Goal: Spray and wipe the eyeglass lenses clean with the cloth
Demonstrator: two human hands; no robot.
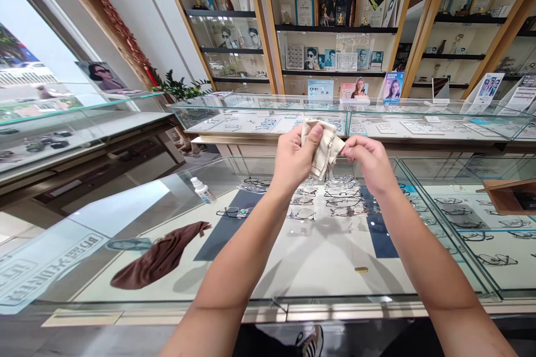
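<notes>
Left hand [294, 157] squeezes soft cream cloth [321, 150] above clear glass case [314, 268]. Right hand [369, 160] pinches by its right edge; cannot tell what. Crumpled brown cloth [161, 256], small white bottle [202, 191] left.

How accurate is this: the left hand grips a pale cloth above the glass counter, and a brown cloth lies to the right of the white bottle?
Only the side is wrong: the head view shows the brown cloth lying left of the white bottle. The left hand does grip a pale cloth above the glass counter.
</notes>
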